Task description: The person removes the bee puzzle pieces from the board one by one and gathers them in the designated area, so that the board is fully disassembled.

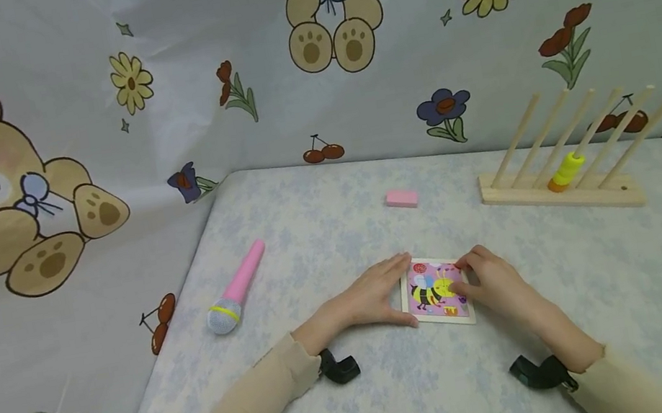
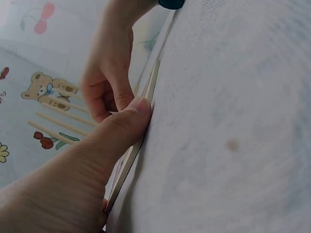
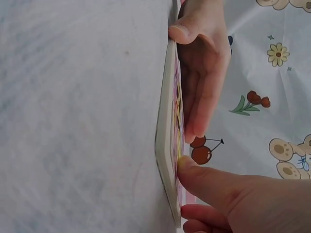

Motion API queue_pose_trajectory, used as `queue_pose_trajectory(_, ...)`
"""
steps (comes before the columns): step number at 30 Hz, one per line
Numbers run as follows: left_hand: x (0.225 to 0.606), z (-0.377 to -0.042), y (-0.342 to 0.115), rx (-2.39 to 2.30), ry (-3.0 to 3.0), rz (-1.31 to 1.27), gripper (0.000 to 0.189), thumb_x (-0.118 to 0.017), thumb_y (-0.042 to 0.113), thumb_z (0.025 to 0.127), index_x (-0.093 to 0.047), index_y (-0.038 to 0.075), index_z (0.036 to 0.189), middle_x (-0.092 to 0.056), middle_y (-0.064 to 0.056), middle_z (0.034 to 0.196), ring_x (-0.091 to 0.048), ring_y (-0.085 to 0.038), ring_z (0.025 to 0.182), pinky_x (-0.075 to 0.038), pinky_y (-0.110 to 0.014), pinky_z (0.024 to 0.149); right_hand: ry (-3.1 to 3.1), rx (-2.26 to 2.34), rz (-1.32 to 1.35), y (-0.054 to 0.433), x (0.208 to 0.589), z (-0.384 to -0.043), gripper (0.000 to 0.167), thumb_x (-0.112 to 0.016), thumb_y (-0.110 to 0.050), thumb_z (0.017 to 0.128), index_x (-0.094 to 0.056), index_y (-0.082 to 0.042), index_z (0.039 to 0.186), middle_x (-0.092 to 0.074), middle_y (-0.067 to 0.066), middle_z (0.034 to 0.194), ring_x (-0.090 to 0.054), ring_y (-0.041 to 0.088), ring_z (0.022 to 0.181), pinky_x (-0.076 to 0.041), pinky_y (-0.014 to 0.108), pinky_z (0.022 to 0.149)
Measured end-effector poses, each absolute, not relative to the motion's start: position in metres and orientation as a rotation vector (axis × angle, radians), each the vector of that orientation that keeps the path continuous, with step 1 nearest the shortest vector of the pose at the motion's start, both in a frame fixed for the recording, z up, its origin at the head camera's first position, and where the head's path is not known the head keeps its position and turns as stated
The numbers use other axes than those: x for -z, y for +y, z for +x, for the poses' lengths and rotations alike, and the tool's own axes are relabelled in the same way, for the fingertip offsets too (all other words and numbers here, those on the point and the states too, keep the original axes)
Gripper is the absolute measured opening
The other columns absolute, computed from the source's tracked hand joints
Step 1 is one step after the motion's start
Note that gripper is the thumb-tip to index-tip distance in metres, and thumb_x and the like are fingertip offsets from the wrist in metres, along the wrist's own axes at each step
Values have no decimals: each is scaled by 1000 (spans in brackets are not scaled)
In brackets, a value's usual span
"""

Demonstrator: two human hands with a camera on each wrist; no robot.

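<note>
Here's the puzzle (image 1: pixel 434 295), flat on the table (image 1: pixel 323 237)! Left hand (image 1: pixel 378 293), grip relaxed, fingers straight, touches its left edge. Right hand (image 1: pixel 501 287), fingers curled, has its thumb on the face; whether that grip pinches anything, can't tell. Mic (image 1: pixel 245 274) left, pink block (image 1: pixel 402 199) far, rack (image 1: pixel 595 194) far right!
</note>
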State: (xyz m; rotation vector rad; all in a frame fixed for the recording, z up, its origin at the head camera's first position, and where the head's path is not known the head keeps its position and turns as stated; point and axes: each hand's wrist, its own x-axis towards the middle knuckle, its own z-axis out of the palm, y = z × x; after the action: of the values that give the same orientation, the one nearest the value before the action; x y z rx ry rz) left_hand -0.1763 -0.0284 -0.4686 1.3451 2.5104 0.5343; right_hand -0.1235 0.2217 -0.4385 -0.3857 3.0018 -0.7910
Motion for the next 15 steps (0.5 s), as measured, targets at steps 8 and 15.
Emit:
queue_pose_trajectory(8,471,-176,-25,-533,2507,1360,109,-65,62,78,-9,4,151,-11,-9,157,-5,-14,142,-11,-30,113,3036,795,-407,225,441,-120,34,-79,-18,78,-66,5,99,-54,9,90,-47,21,75,-45,34,65)
queue_pose_trajectory(15,473,-176,-28,-531,2507,1327,110,-65,63,77,-9,5,152,-10,-8,157,-6,-14,142,-11,-29,112,2982,953,-398,227,451,-122,35,-78,-18,79,-62,2,103,-49,5,81,-44,17,70,-37,25,56)
